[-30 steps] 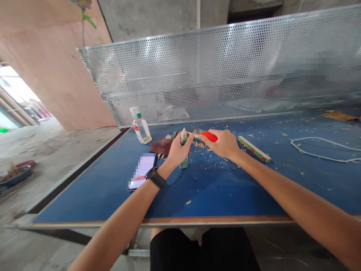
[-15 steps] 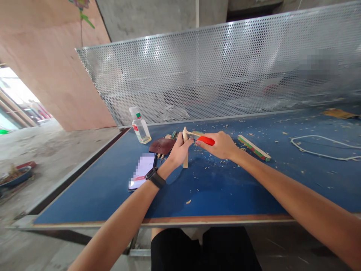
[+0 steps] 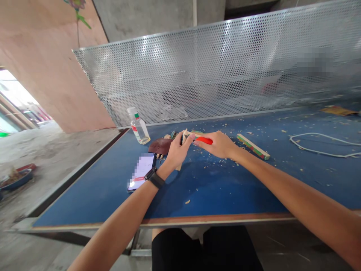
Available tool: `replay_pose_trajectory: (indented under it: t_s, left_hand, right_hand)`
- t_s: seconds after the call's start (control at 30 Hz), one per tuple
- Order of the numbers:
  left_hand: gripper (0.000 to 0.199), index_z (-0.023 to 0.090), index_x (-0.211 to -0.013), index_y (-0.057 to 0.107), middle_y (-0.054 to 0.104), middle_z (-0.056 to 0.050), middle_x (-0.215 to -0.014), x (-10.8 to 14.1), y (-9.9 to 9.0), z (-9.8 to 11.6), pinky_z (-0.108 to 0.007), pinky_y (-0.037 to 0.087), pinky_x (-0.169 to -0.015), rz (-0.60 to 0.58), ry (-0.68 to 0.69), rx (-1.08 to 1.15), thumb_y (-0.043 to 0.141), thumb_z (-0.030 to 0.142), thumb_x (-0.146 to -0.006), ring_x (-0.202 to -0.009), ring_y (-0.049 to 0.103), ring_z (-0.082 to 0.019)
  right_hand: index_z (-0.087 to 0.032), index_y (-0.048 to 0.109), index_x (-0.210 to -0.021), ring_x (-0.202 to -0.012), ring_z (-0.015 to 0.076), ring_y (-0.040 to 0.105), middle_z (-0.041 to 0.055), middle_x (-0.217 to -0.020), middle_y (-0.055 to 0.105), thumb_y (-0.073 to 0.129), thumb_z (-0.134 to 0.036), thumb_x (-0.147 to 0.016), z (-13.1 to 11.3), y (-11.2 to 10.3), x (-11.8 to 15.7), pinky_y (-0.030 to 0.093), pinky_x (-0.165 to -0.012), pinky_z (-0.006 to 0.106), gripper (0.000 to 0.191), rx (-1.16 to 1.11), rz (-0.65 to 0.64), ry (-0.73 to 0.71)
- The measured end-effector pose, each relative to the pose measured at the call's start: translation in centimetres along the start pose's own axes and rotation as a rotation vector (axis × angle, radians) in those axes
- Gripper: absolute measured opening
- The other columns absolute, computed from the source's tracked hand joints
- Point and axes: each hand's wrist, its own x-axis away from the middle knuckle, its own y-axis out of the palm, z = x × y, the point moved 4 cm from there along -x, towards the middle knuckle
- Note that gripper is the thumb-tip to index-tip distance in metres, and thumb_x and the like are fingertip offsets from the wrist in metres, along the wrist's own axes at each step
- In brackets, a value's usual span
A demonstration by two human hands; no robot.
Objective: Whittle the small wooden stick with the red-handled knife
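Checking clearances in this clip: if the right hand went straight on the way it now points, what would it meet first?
Likely the left hand, whose thumb lies just ahead of the right hand and its red-handled knife; the wooden stick gripped there looks about as near, and depth is unclear.

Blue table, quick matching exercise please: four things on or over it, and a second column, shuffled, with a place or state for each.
1. Bottle
2. Phone
3. Red-handled knife
4. White cord

A. Held in the right hand
B. Curved, at the picture's right edge
C. Standing near the perforated metal sheet
D. Screen lit

Pairs: 1-C, 2-D, 3-A, 4-B
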Motion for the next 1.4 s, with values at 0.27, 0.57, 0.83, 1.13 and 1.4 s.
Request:
replay_pose_trajectory:
  t_s: [0.27,0.57,0.83,1.13,1.4]
  left_hand:
    - [0.044,0.02,-0.086,0.057,0.052,0.003,-0.071,-0.7,-0.5,-0.6,-0.025,0.035,-0.06,0.051,-0.049,-0.05,0.064,0.061,-0.098,-0.064,0.043,-0.011]
    - [0.042,0.02,-0.08,0.057,0.057,0.0,-0.072,-0.9,-0.9,-0.9,-0.026,0.035,-0.059,0.166,-0.05,-0.072,0.071,0.057,-0.094,-0.068,0.049,-0.013]
    - [0.047,0.022,-0.087,0.054,0.046,0.006,-0.062,-0.9,-0.2,-1.3,-0.026,0.034,-0.053,0.061,-0.109,0.096,0.073,0.064,-0.091,-0.056,0.045,-0.01]
    - [0.045,0.023,-0.096,0.051,0.043,0.008,-0.061,-0.2,0.7,-1.1,-0.025,0.031,-0.047,-0.114,-0.181,0.148,0.072,0.062,-0.093,-0.049,0.039,-0.008]
    - [0.045,0.024,-0.09,0.049,0.04,0.008,-0.059,-0.7,0.5,-1.7,-0.026,0.031,-0.046,-0.148,-0.153,0.166,0.07,0.064,-0.094,-0.046,0.035,-0.008]
  right_hand:
    - [-0.037,0.083,-0.124,-0.07,0.028,0.068,0.0077,-0.078,0.076,0.045,-0.083,-0.096,-1.0,0.0,0.5,0.037,-0.061,0.034,0.066,0.263,0.132,0.071]
    - [-0.034,0.082,-0.125,-0.075,0.0299,0.07,0.0104,-0.084,0.079,0.046,-0.075,-0.1,-2.6,0.2,1.1,0.036,-0.061,0.035,0.06,0.229,0.145,0.171]
    - [-0.03,0.084,-0.115,-0.075,0.0278,0.069,0.0087,-0.085,0.079,0.047,-0.077,-0.099,-1.7,0.1,0.7,0.038,-0.062,0.035,0.062,0.112,0.117,0.112]
    - [-0.028,0.081,-0.092,-0.069,0.021,0.065,0.0035,-0.079,0.077,0.05,-0.077,-0.098,-0.6,0.5,0.2,0.041,-0.064,0.034,0.058,0.044,-0.045,-0.028]
    - [-0.032,0.084,-0.103,-0.076,0.0262,0.069,0.0056,-0.085,0.079,0.05,-0.084,-0.094,-0.3,0.4,0.1,0.038,-0.063,0.035,0.062,0.094,-0.002,0.042]
